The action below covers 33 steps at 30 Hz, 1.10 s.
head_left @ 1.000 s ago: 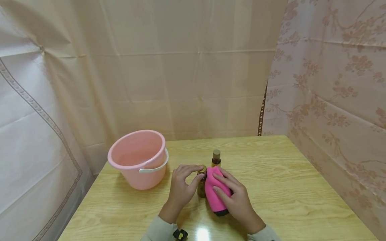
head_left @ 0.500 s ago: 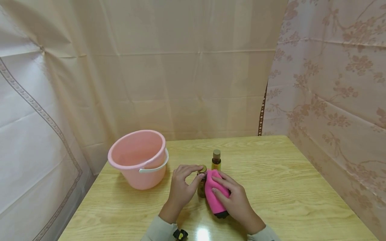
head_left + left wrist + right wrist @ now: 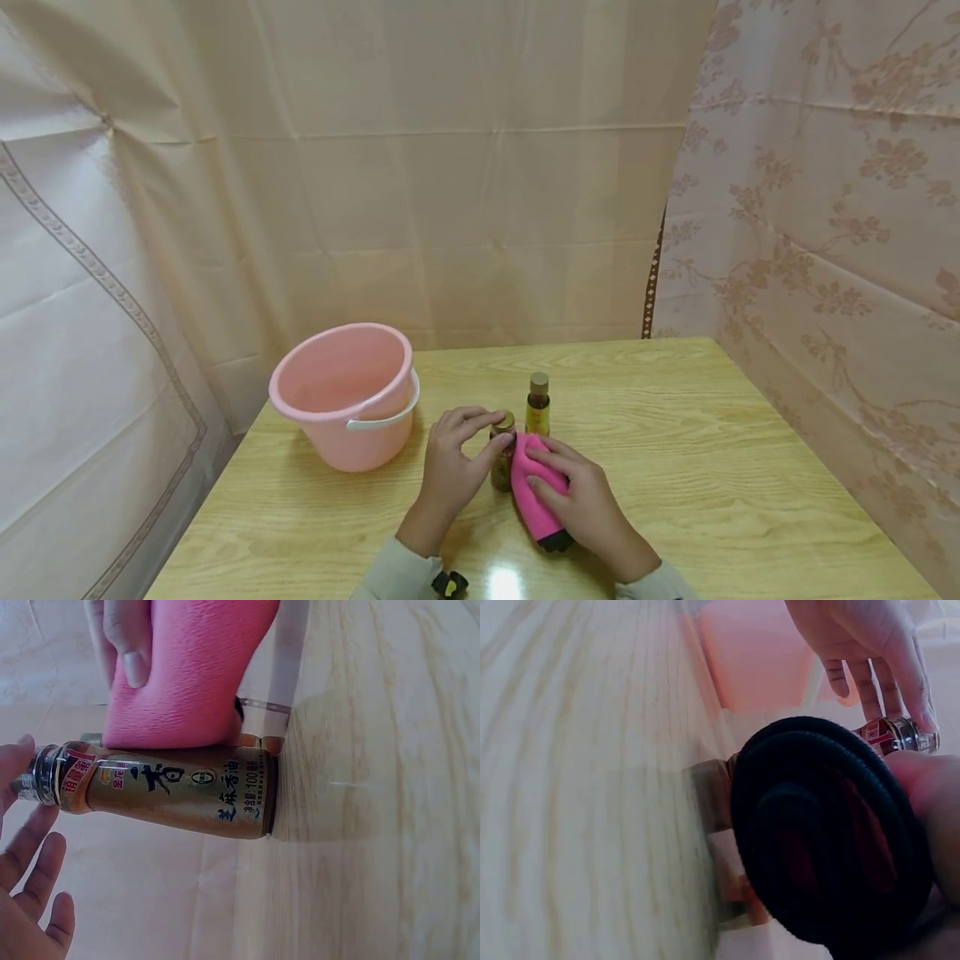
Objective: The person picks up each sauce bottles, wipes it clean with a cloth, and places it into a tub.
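Observation:
A small sesame oil bottle (image 3: 172,787) with a gold cap stands upright on the table. My left hand (image 3: 452,467) pinches it at the cap, thumb on the near side and fingertip on top. My right hand (image 3: 588,496) grips a folded pink cloth (image 3: 536,492) with a black backing and presses it against the bottle's right side. Seen from the right wrist, the cloth's dark end (image 3: 817,825) shows rolled layers and hides much of the bottle. Just behind the cloth stands a second brown bottle (image 3: 537,408) with a yellow label, its lower part covered.
A pink bucket (image 3: 352,442) with a white handle stands at the table's left. Bare wood-grain table (image 3: 712,467) stretches to the right. Curtains (image 3: 480,183) hang behind and on both sides.
The cloth has slid down the bottle's side toward me, its black end shifting slightly right. More of the rear bottle's label now shows. My left hand keeps its place at the cap.

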### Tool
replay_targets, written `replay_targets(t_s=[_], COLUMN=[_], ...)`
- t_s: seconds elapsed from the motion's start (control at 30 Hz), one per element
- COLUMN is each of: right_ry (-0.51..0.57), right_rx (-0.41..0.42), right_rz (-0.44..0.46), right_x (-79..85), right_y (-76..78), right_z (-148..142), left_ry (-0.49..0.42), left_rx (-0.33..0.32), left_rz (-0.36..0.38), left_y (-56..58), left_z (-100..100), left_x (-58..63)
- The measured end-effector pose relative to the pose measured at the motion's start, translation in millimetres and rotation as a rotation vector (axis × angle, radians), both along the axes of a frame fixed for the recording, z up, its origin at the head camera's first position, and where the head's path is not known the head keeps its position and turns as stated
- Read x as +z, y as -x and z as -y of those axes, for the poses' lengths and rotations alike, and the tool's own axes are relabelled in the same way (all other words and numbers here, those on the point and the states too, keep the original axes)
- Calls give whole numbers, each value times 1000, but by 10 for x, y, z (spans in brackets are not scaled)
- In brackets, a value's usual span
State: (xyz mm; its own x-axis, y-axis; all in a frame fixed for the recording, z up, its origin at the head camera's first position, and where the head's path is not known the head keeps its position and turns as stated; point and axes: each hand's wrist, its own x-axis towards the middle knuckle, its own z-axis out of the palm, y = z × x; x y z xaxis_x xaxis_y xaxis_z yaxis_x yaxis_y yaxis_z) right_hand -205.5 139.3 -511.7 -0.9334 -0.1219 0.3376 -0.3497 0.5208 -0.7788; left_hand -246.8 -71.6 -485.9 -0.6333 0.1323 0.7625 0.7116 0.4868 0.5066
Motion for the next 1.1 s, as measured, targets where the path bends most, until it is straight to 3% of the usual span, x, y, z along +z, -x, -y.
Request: replay_targets(t_s=[0.23,0.43,0.83,1.1], right_ry=[-64,-76,8,60], right_rx=[-3,-5,13,67], right_rz=[104,102,-21,-189], right_x=[-30,-37,-29,-22], right_y=[10,23,6,8], right_z=[-10,-14,-8,-44], left_ry=[-1,-1,10,1], left_rx=[11,6,-1,-4], left_rz=[1,7,-6,-1], left_y=[-2,4,-8,-6], left_z=[0,2,14,1], left_x=[-7,-4,9,-8])
